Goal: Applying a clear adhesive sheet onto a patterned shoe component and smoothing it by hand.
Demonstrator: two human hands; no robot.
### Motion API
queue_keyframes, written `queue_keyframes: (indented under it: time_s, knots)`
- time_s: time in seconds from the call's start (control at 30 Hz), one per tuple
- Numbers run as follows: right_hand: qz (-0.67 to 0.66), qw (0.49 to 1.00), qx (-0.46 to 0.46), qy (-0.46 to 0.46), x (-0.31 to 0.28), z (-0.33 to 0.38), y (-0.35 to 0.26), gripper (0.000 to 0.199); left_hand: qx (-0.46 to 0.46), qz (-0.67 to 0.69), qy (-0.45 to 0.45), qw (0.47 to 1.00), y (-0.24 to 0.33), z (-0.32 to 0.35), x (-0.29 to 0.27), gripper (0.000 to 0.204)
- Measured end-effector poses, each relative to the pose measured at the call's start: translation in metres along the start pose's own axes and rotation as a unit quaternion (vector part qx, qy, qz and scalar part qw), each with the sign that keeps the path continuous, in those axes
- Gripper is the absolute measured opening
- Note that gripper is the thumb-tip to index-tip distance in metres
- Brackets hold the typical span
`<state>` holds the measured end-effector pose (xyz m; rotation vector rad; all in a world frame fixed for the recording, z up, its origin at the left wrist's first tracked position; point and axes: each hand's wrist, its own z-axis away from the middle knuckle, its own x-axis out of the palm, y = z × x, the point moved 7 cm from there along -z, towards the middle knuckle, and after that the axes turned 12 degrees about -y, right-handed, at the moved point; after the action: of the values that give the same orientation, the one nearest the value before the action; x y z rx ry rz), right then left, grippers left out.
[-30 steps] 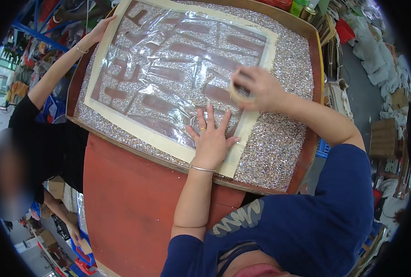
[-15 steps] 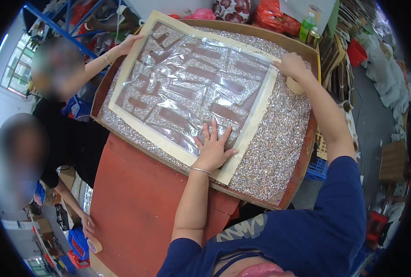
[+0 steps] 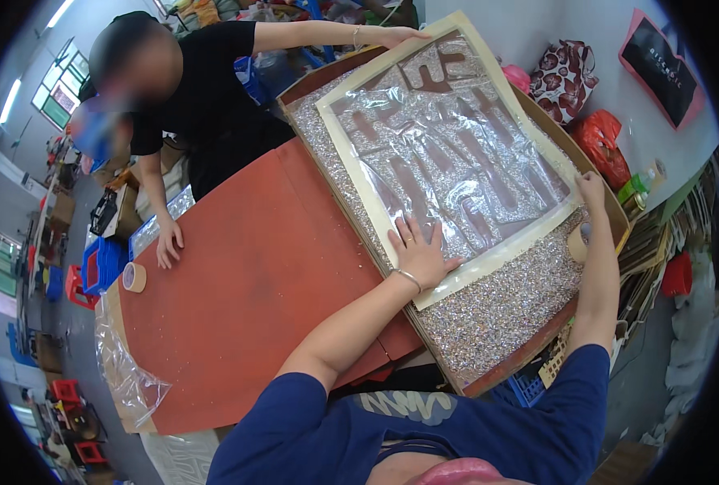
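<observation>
A clear plastic sheet (image 3: pixel 456 153) is lying at a slant across a shallow, brown-walled tray (image 3: pixel 529 345). A pale cream border is framing the sheet, and dull reddish-brown bars and blocky shapes are showing across its middle. Its surface is wrinkling slightly and catching glare. Small silvery, multicoloured flakes (image 3: pixel 505 299) are filling the tray, glinting through the sheet and spreading bare beyond its near right edge. A pale tape roll (image 3: pixel 576 243) is showing partly near the tray's right side; whether it is resting on the flakes is staying unclear.
</observation>
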<state>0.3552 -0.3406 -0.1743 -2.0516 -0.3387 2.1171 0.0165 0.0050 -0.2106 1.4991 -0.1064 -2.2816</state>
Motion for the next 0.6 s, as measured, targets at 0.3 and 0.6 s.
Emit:
queue_keyframes:
  time_s: [0.3,0.6]
  knots:
    - [-0.306,0.902,-0.172,0.25,-0.161,0.085,-0.076,0.03,0.025,0.056,-0.021,0.998,0.037,-0.031,-0.017,0.102]
    - [-0.279,0.818,-0.344,0.368,-0.291,0.199,-0.138,0.012,0.411,-0.049,0.334,0.847,0.201,0.02,-0.264,0.085]
